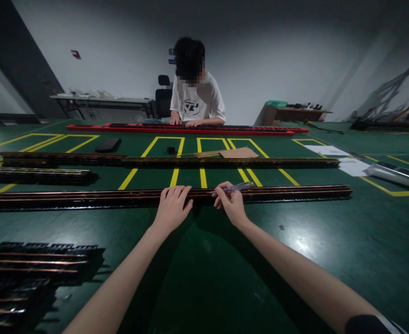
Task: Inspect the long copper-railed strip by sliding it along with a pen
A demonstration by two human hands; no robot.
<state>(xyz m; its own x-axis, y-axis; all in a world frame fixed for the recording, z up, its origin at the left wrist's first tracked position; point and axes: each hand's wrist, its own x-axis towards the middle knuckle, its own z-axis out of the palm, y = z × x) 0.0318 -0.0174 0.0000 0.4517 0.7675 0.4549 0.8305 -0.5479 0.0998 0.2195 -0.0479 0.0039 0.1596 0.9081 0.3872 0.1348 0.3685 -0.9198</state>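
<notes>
A long dark rail (86, 198) with thin copper-coloured strips along it lies crosswise on the green table (204, 278). My left hand (172, 204) rests on the middle of this rail, palm down, fingers laid over its top and slightly apart. Just to the right, my right hand (230, 202) pinches a slim screwdriver-like tool (239, 186) with a clear handle. The tool's handle points right, and its thin tip points left over the rail, close to my left hand. What the tip touches is too small to tell.
Beyond lie another long dark rail (225, 162), brown cardboard (241, 152) and a black flat object (108, 145). More rails (33, 262) are at the lower left. A person (197, 99) sits opposite, hands at a red rail (190, 129). A wrapped item (399, 175) lies right.
</notes>
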